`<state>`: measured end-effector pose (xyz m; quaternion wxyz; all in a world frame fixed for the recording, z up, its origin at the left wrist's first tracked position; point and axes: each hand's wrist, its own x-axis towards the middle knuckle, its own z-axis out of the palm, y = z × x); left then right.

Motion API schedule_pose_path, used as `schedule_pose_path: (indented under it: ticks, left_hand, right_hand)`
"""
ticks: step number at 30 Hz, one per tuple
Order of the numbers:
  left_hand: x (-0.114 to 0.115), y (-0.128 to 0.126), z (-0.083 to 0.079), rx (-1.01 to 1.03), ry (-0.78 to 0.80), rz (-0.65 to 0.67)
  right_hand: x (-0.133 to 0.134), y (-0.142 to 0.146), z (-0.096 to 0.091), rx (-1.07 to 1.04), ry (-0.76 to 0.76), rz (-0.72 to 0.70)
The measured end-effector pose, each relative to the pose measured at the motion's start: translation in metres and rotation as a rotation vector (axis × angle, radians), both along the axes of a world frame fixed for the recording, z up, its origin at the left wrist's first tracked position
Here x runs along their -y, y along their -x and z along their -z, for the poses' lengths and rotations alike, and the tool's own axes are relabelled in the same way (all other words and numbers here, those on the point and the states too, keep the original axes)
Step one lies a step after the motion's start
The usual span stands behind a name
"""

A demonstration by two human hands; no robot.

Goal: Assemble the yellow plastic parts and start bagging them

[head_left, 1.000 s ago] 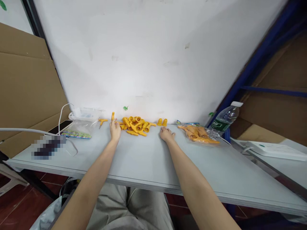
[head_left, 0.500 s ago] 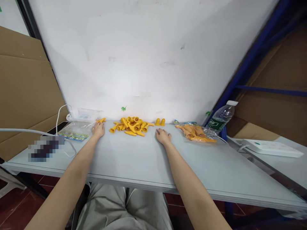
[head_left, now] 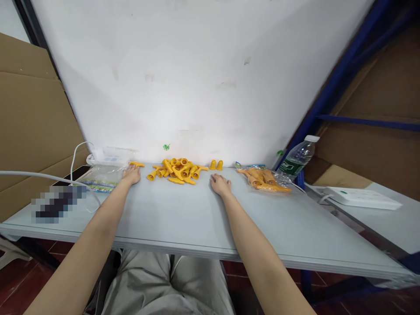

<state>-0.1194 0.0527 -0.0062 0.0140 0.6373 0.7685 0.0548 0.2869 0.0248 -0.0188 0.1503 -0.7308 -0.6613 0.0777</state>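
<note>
A heap of yellow plastic funnel-shaped parts [head_left: 177, 169] lies at the back of the grey table [head_left: 183, 218], against the white wall. My left hand [head_left: 131, 175] rests left of the heap, beside a yellow T-shaped part [head_left: 137, 164] and the clear bag [head_left: 101, 177]; its fingers look curled, and whether it grips anything is unclear. My right hand [head_left: 219, 183] lies flat on the table with fingers spread, just in front of two small yellow caps [head_left: 215, 165]. It holds nothing.
A clear bag of yellow parts [head_left: 264, 179] and a water bottle [head_left: 295, 159] sit at the right. A white power strip [head_left: 110, 154], cable and phone [head_left: 74, 175] lie at the left. Another white power strip [head_left: 361, 197] rests on the neighbouring table. Cardboard stands at both sides.
My left hand moved left from the heap to the T-shaped part by the clear bag. A yellow part it held upright now lies at the heap's edge. My right hand stayed put.
</note>
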Motion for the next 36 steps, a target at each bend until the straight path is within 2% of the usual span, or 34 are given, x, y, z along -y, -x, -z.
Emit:
schedule_pose_path:
  ticks: [4, 7, 10, 13, 17, 23, 29, 32, 36]
  left_hand:
    - [0.001, -0.007, -0.005, 0.010, -0.017, -0.021]
    - [0.005, -0.021, -0.011, 0.009, -0.124, -0.029]
    - [0.008, -0.044, -0.019, 0.035, -0.247, 0.036]
    - [0.008, -0.069, -0.026, 0.183, -0.168, 0.074]
    - [0.006, -0.086, -0.030, 0.391, -0.078, 0.021]
    - [0.007, -0.081, -0.029, 0.527, -0.027, -0.054]
    - [0.009, -0.077, -0.033, 0.557, 0.055, -0.070]
    - [0.010, -0.078, -0.039, 0.522, 0.110, -0.072]
    - [0.014, -0.076, -0.042, 0.375, 0.200, -0.065]
  right_hand:
    - [0.001, 0.000, -0.001, -0.008, 0.015, 0.004]
    - [0.001, 0.000, -0.001, -0.010, 0.017, 0.004]
    - [0.001, 0.000, -0.001, -0.002, 0.018, 0.002]
    - [0.000, 0.000, 0.000, 0.004, 0.010, 0.005]
    - [0.001, 0.001, 0.000, -0.016, -0.003, 0.003]
    - [0.004, 0.003, -0.003, -0.039, -0.032, 0.011]
    - [0.008, 0.012, -0.008, -0.034, -0.066, -0.023]
    - [0.010, 0.017, -0.011, -0.028, -0.068, -0.032]
    - [0.013, 0.022, -0.015, -0.016, -0.113, -0.054]
